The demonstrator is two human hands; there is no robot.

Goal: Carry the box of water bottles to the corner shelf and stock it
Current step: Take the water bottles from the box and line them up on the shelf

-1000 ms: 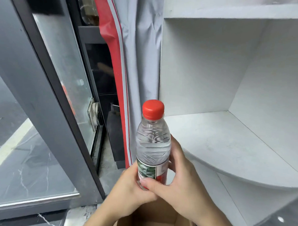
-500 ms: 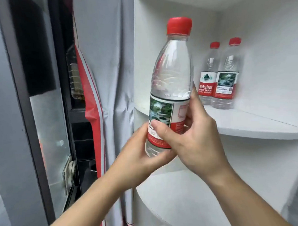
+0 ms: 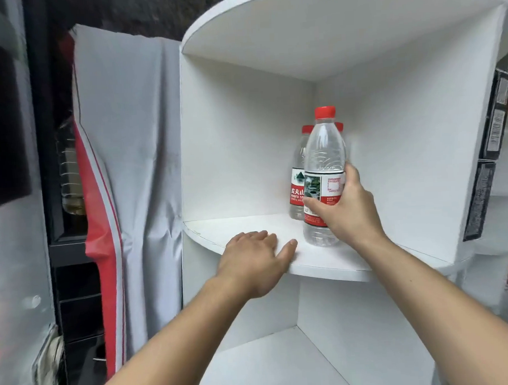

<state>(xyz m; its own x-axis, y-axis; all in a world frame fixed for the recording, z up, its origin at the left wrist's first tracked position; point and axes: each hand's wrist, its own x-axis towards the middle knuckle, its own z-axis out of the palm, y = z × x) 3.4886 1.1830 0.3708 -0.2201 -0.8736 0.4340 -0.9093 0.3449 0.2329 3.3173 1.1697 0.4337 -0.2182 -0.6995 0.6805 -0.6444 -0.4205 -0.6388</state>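
A clear water bottle (image 3: 323, 151) with a red cap and red-green label stands on the upper board of the white corner shelf (image 3: 242, 225). My right hand (image 3: 343, 208) is wrapped around its label. Two more red-capped bottles (image 3: 297, 187) stand right behind it in the back corner, mostly hidden. My left hand (image 3: 255, 259) rests flat on the shelf's front edge, fingers apart, holding nothing. The box is out of view.
A grey cloth with a red stripe (image 3: 129, 168) hangs left of the shelf, next to a dark cabinet with a glass door (image 3: 11, 203). A lower shelf board (image 3: 283, 362) lies below. Dark packaged goods (image 3: 491, 129) hang along the right side.
The bottle went from both hands near the box, up to the upper board. My left hand let go and dropped onto the shelf edge. The view rose to the upper board.
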